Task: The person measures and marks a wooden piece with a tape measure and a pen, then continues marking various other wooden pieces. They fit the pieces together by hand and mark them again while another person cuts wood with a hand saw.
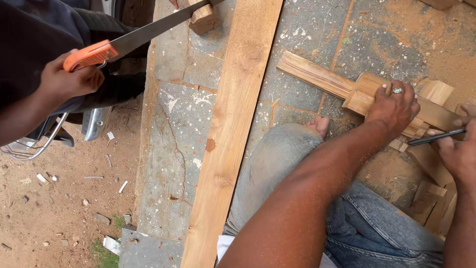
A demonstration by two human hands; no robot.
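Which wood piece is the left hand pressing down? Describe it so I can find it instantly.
Start at the long pale plank lying across the stone slab. To its right, the left hand presses a flat, reddish-brown slat, darker and shorter than the plank.

We see bare forearms with no sleeves, a ring with a pale stone on our left hand (394, 106), worn, dusty blue jeans, and a white shirt hem at the waist.

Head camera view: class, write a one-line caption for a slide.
Left hand presses a wooden piece on stone paving; right hand holds a dark pencil; a co-worker's hand saws nearby.
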